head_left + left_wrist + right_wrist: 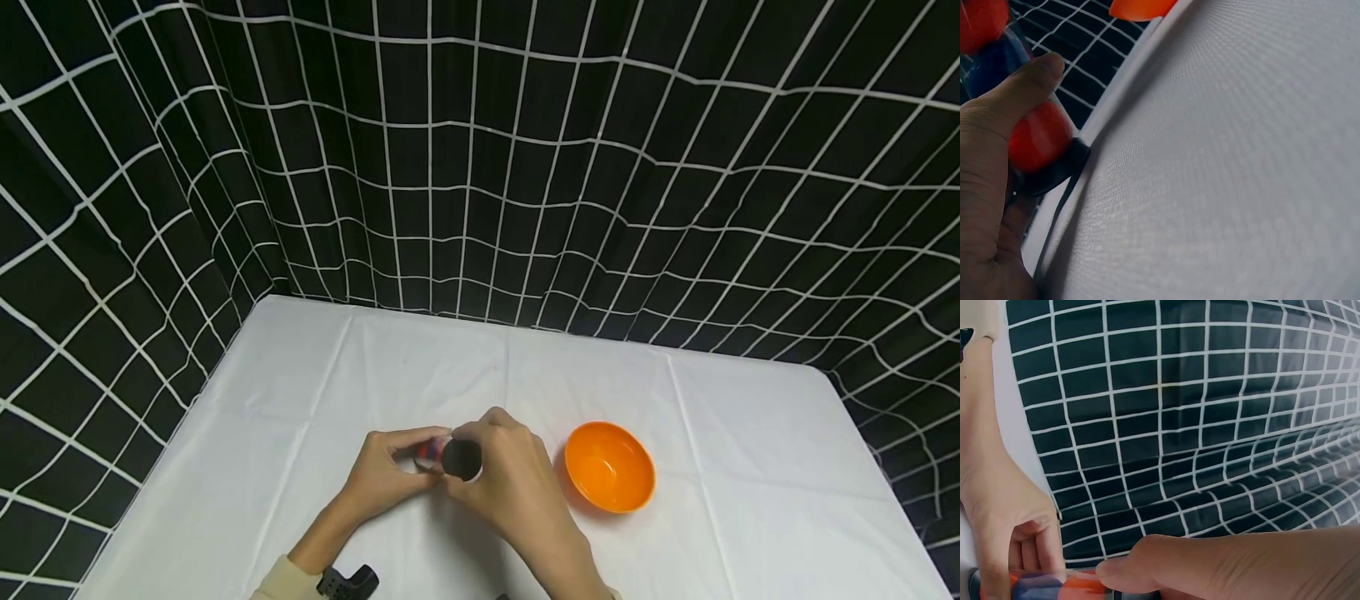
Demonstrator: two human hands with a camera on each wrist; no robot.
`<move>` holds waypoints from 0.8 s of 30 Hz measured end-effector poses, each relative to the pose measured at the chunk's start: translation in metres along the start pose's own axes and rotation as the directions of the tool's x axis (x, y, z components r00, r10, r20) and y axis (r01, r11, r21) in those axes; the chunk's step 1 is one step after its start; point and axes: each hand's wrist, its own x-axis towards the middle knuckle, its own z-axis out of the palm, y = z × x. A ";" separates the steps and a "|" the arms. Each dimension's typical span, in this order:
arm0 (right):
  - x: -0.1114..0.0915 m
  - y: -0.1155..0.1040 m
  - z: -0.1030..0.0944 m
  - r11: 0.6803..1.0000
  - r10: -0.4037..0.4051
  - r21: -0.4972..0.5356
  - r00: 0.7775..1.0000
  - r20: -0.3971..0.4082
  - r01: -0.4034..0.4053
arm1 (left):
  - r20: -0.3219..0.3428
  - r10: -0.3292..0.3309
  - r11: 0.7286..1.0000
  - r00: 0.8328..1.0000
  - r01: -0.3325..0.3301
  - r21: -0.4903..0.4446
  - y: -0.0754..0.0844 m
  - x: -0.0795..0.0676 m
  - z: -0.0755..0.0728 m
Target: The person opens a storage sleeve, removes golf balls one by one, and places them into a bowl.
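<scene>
A clear cylindrical container (431, 451) with red and blue balls inside is held between both hands over the white table. My left hand (378, 477) grips its body, thumb and fingers round the clear wall. My right hand (521, 479) pinches the round black lid (462, 460) at the top. In the left wrist view, the black base (1057, 172) sits under a red ball (1040, 136), close to the tabletop; whether it touches cannot be told. The right wrist view catches only the container's side (1038, 589) along its lower edge.
An orange bowl (609, 468) stands on the white-covered table (750, 467), just right of my right hand. Black curtains (450, 167) with a white grid enclose the table at the back and sides. A dark strap device (347, 582) is on the left wrist.
</scene>
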 end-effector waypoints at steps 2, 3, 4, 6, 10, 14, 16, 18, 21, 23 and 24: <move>0.000 0.001 0.000 1.000 -0.001 0.005 1.000 0.003 0.001 | -0.001 -0.001 1.000 1.000 0.001 0.000 0.001 -0.001 0.001; 0.000 0.001 -0.001 1.000 -0.004 0.009 1.000 0.002 0.004 | -0.003 0.001 1.000 1.000 -0.001 0.002 0.002 -0.001 0.001; 0.000 0.001 -0.001 1.000 -0.008 0.009 1.000 -0.001 0.008 | -0.005 0.002 1.000 1.000 -0.002 0.004 0.002 -0.001 0.001; 0.000 0.002 0.000 1.000 -0.012 0.012 1.000 -0.006 0.012 | -0.009 0.001 1.000 1.000 -0.001 0.006 0.002 0.000 0.002; 0.002 0.003 0.000 1.000 -0.015 0.012 1.000 -0.010 0.016 | -0.017 -0.001 1.000 1.000 0.001 0.007 0.002 0.001 0.002; 0.002 0.002 0.000 1.000 -0.006 0.016 1.000 -0.018 0.006 | -0.014 -0.001 1.000 1.000 0.001 -0.002 0.000 0.001 0.002; 0.001 0.002 0.002 1.000 -0.003 0.017 1.000 -0.021 0.003 | -0.007 -0.003 1.000 1.000 0.003 -0.007 0.000 0.000 0.002; 0.000 0.001 0.003 1.000 -0.002 0.014 1.000 -0.028 0.003 | 0.001 -0.002 1.000 1.000 0.002 -0.012 -0.001 0.000 0.003; -0.001 0.001 0.005 1.000 -0.005 0.004 0.999 -0.039 0.005 | 0.006 0.003 1.000 1.000 -0.003 -0.011 -0.003 0.000 0.004; 0.000 0.002 0.005 1.000 -0.007 -0.001 0.999 -0.044 0.007 | -0.002 0.009 1.000 1.000 -0.009 -0.004 -0.004 0.001 0.004; 0.000 0.002 0.006 1.000 -0.010 -0.004 0.999 -0.047 0.010 | -0.008 0.010 1.000 1.000 -0.010 0.000 -0.004 0.001 0.004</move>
